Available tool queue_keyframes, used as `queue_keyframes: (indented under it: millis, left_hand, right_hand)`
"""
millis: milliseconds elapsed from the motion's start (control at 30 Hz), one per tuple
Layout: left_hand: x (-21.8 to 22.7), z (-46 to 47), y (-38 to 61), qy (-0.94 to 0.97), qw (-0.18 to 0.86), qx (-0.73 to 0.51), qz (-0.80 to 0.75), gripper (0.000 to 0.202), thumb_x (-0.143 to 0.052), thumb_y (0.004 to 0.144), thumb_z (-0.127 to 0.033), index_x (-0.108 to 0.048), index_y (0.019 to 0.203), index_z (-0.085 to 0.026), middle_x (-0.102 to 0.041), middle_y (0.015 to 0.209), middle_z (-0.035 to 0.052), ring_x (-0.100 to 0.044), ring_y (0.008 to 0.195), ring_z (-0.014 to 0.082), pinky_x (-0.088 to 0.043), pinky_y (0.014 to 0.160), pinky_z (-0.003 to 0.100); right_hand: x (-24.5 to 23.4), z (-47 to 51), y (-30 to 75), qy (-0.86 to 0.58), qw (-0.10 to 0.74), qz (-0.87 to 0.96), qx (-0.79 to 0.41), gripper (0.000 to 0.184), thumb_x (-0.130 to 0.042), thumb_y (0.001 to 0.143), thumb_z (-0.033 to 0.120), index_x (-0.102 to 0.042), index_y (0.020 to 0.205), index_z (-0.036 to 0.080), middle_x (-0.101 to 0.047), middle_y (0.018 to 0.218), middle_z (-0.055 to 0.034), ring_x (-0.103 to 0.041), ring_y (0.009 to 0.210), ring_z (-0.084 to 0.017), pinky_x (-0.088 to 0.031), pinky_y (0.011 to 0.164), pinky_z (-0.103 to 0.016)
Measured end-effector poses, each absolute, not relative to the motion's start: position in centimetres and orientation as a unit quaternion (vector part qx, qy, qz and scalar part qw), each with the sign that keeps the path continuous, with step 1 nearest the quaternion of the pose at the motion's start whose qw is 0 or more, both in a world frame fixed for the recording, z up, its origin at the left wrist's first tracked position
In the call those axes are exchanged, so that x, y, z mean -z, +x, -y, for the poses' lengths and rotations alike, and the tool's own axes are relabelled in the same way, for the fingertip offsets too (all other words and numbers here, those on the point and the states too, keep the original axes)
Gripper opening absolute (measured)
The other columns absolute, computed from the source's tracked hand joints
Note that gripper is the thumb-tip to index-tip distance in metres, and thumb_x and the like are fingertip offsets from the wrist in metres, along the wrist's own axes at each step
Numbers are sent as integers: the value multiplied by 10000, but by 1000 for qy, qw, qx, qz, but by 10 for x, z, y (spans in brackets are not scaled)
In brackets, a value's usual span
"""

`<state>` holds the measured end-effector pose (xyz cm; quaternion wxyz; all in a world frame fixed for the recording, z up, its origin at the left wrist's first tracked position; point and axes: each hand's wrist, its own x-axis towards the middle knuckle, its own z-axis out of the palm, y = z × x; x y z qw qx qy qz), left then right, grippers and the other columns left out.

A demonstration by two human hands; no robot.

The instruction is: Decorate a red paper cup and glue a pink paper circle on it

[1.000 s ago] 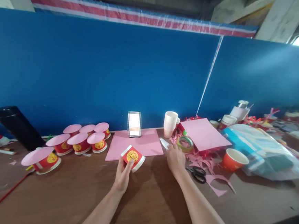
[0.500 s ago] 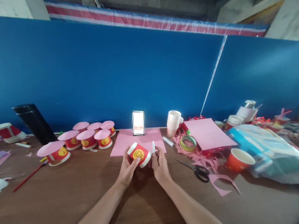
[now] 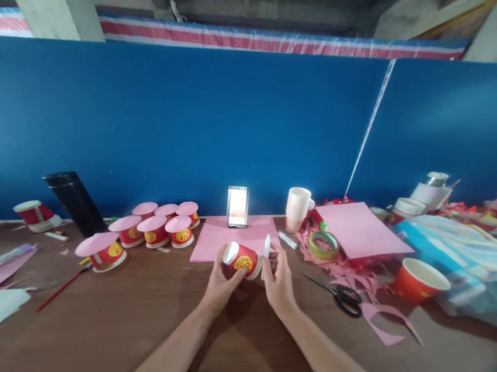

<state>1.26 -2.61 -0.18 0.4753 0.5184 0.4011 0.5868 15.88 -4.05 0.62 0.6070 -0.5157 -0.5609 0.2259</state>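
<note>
My left hand (image 3: pixel 219 281) is closed round a red paper cup (image 3: pixel 246 261) with a yellow round print, its thumb on the print. The cup is tipped on its side just above the table, a white end toward the upper left. Close to the cup's right end, my right hand (image 3: pixel 279 283) pinches a slim white stick-like thing (image 3: pixel 266 246) with a tapered tip, held upright. Whether the stick touches the cup I cannot tell. Behind the hands lies pink paper (image 3: pixel 210 237), with a phone-like bright rectangle (image 3: pixel 237 207) standing on it.
Several red cups topped with pink discs (image 3: pixel 153 223) stand left, near a black flask (image 3: pixel 75 201) and a red brush (image 3: pixel 62 289). To the right are stacked cups (image 3: pixel 297 207), a tape roll (image 3: pixel 323 246), scissors (image 3: pixel 347 300), paper scraps (image 3: pixel 386 328) and an orange cup (image 3: pixel 421 283).
The view has shifted, so the table's contents appear displaced, mostly to the right. Both hands keep their holds. The cup has turned slightly, its white left end now facing the camera more.
</note>
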Motion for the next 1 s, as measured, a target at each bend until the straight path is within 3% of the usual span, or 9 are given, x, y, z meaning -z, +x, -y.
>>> queue_keyframes:
  millis: [167, 333, 500, 633, 800, 1000]
  left_hand:
    - [1, 26, 13, 462, 503, -608, -405, 727, -695, 672, -358, -333, 1287, -221, -596, 1112, 89, -588, 999, 209, -454, 886, 358]
    - [2, 23, 14, 422, 538, -613, -395, 622, -706, 661, -379, -399, 1168, -193, -629, 1002, 80, -628, 880, 194, -485, 810, 363]
    - [2, 21, 14, 408, 545, -623, -386, 550, -724, 644, -361, -445, 1082, -180, -625, 949, 62, -622, 846, 168, -476, 808, 339]
    - [-2, 22, 12, 406, 554, -627, -367, 498, -709, 668, -335, -475, 1081, -186, -620, 970, 55, -610, 876, 160, -467, 810, 307]
    - [-4, 23, 11, 365, 609, -622, -330, 429, -709, 673, -294, -516, 1046, -206, -624, 921, 26, -608, 792, 131, -468, 709, 248]
    - [-4, 22, 10, 301, 678, -611, -275, 256, -657, 725, -294, -552, 928, -180, -647, 847, 26, -614, 750, 139, -474, 709, 274]
  right_hand:
    - [-8, 46, 153, -499, 606, 580, -217, 322, -437, 871, 315, -434, 1176, 213, -592, 1005, -86, -603, 872, -202, -510, 737, -333]
    - [-12, 52, 149, -454, 591, 605, -281, 314, -424, 884, 325, -419, 1184, 233, -587, 954, -60, -606, 705, -160, -520, 626, -290]
    - [-13, 52, 150, -455, 582, 615, -278, 335, -441, 885, 315, -408, 1207, 227, -584, 989, -72, -603, 786, -169, -509, 701, -296]
    - [-14, 52, 153, -470, 585, 611, -252, 286, -450, 882, 303, -420, 1154, 217, -582, 935, -60, -585, 745, -158, -489, 706, -296]
    - [-13, 48, 156, -500, 614, 571, -216, 149, -493, 855, 317, -442, 921, 194, -555, 753, -18, -548, 614, -134, -462, 595, -259]
    - [-13, 48, 159, -477, 587, 628, -184, 151, -397, 908, 265, -515, 965, 190, -506, 700, 5, -479, 557, -111, -431, 598, -246]
